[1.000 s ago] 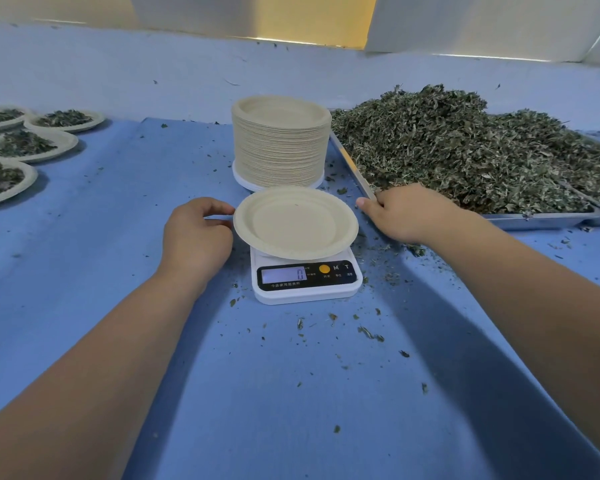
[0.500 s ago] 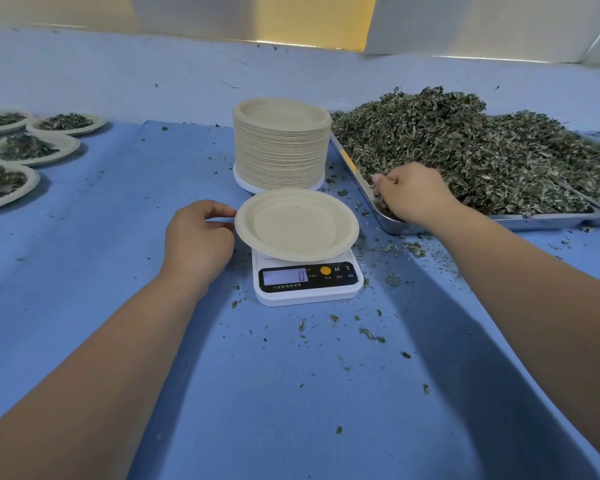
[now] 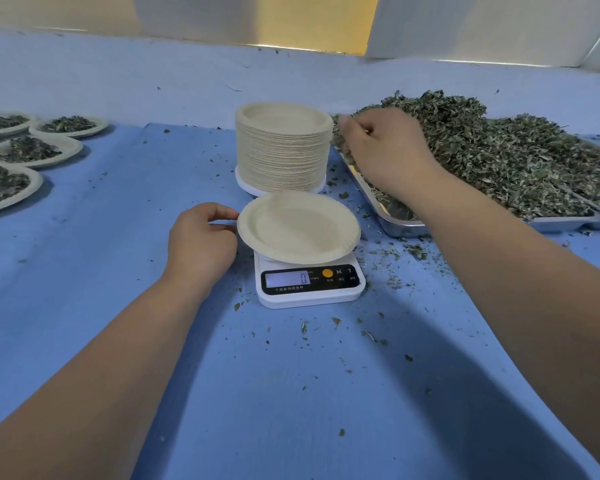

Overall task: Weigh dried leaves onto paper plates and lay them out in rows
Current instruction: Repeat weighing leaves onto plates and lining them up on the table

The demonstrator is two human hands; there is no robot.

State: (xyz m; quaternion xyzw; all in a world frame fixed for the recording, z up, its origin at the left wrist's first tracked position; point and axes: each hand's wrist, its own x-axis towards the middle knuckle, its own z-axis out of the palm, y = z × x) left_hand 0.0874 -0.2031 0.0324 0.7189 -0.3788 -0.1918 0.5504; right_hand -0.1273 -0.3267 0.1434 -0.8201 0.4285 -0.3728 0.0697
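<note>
- Left hand [image 3: 201,239] pinched the rim of the empty plate [image 3: 298,228], which sat on the scale [image 3: 309,284] reading zero.
- Right hand [image 3: 381,147] was clenched on a tuft of the dried leaves [image 3: 499,157] heaped in the tray [image 3: 395,225], just beside the plate stack [image 3: 281,150].
- Filled plates [image 3: 32,150] lay in rows far left.
- Risks: finger pressure on the rim could skew the reading, and a loose tuft could shed onto the worktop [image 3: 291,393].

- You get bright, diffuse light; soft, broad shadows spread over the blue cloth [image 3: 84,271].
- Your right hand [image 3: 385,150] shows slight blur; the wide-angle view bends the edges.
</note>
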